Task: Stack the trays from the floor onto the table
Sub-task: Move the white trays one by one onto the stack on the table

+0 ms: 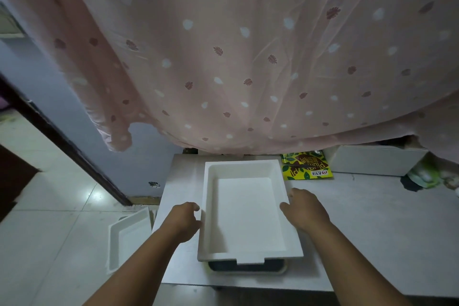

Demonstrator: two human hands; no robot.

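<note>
Sitting square on the pale grey table (372, 231) is the white rectangular foam tray (244, 208), deep-walled, empty, with a small notch in its near edge. It rests on top of a dark tray with a light rim (248, 267), which peeks out just below that near edge. The left hand (185, 221) is at the white tray's left wall, fingers curled loosely and touching or just beside the rim; whether they actually grip it I cannot tell. The right hand (304, 208) is at the right wall, fingers bent, thumb against the rim, likewise not clearly clamped. Left of the white tray, down on the glossy tiled floor (49, 218), a second white foam tray (126, 238) lies tilted beside the table's edge. Beyond the white tray's far right corner lies a yellow-green snack packet (306, 165).
</note>
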